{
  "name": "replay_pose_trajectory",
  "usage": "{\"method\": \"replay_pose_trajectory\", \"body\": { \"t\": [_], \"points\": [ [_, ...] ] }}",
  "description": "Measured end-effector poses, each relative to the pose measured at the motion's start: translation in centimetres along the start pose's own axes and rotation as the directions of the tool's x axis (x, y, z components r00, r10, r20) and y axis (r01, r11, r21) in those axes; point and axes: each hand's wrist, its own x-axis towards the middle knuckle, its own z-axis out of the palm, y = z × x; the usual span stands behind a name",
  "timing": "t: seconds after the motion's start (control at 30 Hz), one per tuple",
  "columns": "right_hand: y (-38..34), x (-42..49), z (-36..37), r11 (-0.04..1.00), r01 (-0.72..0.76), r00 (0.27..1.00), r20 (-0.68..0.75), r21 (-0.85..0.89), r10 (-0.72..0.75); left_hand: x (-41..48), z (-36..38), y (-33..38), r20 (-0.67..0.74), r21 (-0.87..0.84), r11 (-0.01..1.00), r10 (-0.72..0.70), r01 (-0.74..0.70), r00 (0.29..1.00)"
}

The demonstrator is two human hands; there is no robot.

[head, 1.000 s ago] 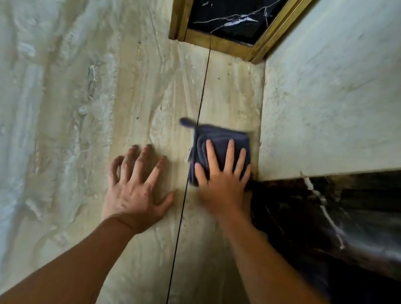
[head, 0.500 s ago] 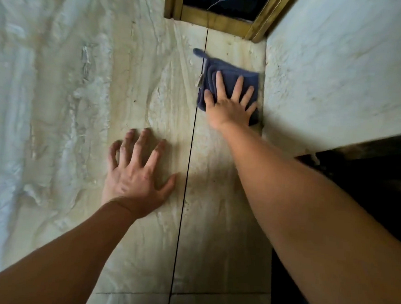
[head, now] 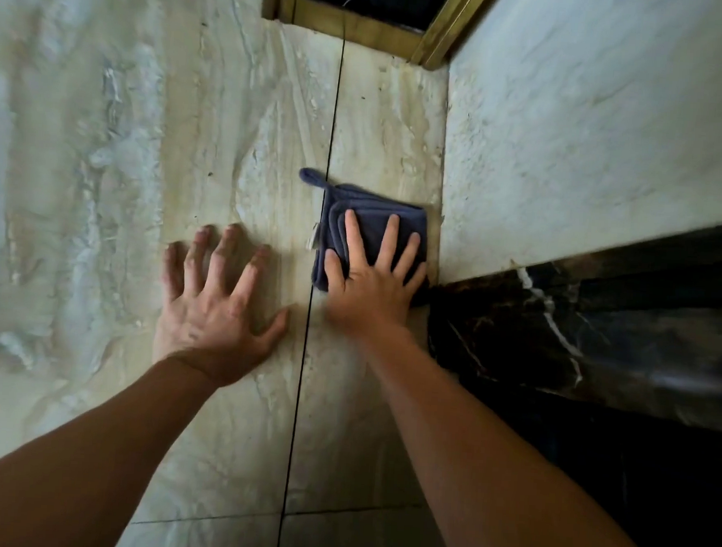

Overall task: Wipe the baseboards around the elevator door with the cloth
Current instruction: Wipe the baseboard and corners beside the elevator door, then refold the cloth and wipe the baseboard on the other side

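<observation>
The folded dark blue cloth (head: 374, 227) lies flat on a beige veined marble surface (head: 240, 147), just right of a thin dark joint line (head: 319, 237) that runs from twelve to six o'clock. Its hanging loop (head: 310, 176) points toward eleven o'clock, across the joint, and a small white tag shows at its nine o'clock edge. The right hand (head: 371, 282) presses down on the cloth, palm flat and fingers spread, gripping nothing. The cloth's three o'clock edge sits just beside a pale stone slab (head: 591, 139) that meets the beige surface at a corner. Below that slab, at four o'clock, is a black marble band (head: 580, 329) with white veins. The left hand (head: 218, 302) is at nine o'clock of the cloth, open and splayed on the beige marble, empty. At twelve o'clock, well apart, a brass-coloured frame (head: 357, 23) borders more black marble.
</observation>
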Motion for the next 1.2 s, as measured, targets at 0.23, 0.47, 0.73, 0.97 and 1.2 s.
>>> {"method": "replay_pose_trajectory", "body": {
  "t": [0.23, 0.47, 0.73, 0.97, 1.2],
  "points": [
    [2.4, -12.4, 3.2, 0.997, 0.018, 0.987, -0.161, -0.071, -0.03, -0.1, 0.2, -0.1, 0.003, 0.016, 1.0, -0.006, 0.006, 1.0],
    [3.9, -17.7, 0.8, 0.995, 0.06, 0.989, -0.127, -0.073, -0.069, 0.0, -1.0, 0.2, 0.108, 0.002, 0.999, -0.033, 0.033, 0.994],
    [0.2, -16.4, -12.7, 0.99, -0.132, 0.839, 0.527, -0.041, 0.134, -11.9, -12.5, -0.8, 0.427, -0.004, 0.993, -0.103, 0.116, 0.898],
    [-9.3, -27.5, -41.8, 0.998, -0.003, 0.926, 0.378, 0.056, -0.018, -34.3, -42.7, -9.1, 0.784, 0.007, 0.902, -0.273, 0.432, 0.558],
    [-21.5, -33.1, -64.7, 0.983, 0.096, 0.954, 0.267, 0.159, -0.137, -30.2, -69.7, -9.9, 0.643, -0.024, 0.924, -0.278, 0.382, 0.713]
  ]
}}
